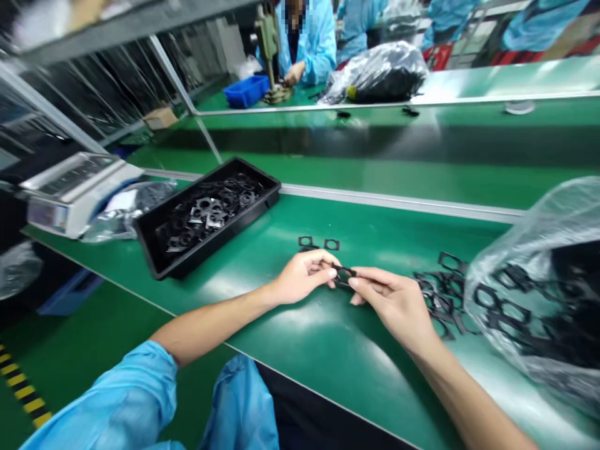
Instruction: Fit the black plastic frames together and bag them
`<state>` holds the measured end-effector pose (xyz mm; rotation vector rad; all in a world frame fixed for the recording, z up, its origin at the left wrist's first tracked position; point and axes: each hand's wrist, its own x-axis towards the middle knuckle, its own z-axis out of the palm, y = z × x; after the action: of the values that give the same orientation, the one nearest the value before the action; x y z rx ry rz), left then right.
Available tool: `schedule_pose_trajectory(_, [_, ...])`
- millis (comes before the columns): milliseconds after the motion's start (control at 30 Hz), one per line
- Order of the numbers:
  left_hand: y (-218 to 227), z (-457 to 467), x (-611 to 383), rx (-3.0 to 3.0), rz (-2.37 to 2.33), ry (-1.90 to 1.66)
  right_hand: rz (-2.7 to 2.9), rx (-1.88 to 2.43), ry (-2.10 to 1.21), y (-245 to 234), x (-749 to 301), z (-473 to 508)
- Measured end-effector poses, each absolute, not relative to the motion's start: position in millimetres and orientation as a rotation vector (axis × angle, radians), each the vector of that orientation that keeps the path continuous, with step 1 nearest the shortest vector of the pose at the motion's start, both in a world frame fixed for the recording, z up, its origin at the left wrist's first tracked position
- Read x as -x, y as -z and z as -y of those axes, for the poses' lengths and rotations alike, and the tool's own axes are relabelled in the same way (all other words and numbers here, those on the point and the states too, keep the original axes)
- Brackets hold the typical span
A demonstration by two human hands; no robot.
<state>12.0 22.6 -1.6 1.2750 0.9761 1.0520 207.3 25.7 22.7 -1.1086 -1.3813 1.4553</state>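
Note:
My left hand (302, 275) and my right hand (394, 300) meet over the green table (300, 331), both pinching one small black plastic frame part (344, 274) between their fingertips. Two loose black frames (319, 243) lie just beyond my left hand. A scatter of several black frame parts (440, 294) lies to the right of my right hand, next to a clear plastic bag (539, 294) full of the same parts.
A black tray (159, 250) holding several parts stands at the left, with a weighing scale (70, 190) and a small bag behind it. Past a metal rail (398, 203) runs a green conveyor. A person in a blue coat works at a press (269, 50) beside a blue bin.

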Motion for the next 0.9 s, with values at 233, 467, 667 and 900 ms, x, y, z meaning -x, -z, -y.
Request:
schedule_pose_trajectory(233, [-51, -52, 50, -1.726, -1.38, -1.279, 1.473, 1.024, -1.389, -23, -214, -36])
schedule_pose_trajectory(467, [-98, -102, 174, -2.023, -2.296, -1.062, 1.596, 1.063, -1.149, -18, -224, -44])
schedule_pose_trajectory(667, [-91, -98, 157, -2.285, -2.258, -0.954, 1.884, 1.221, -0.682, -23, -238, -53])
schedule_pose_trajectory(900, [-46, -86, 42, -2.631, -1.394, -0.252, 2.133, 1.351, -0.628, -36, -277, -69])
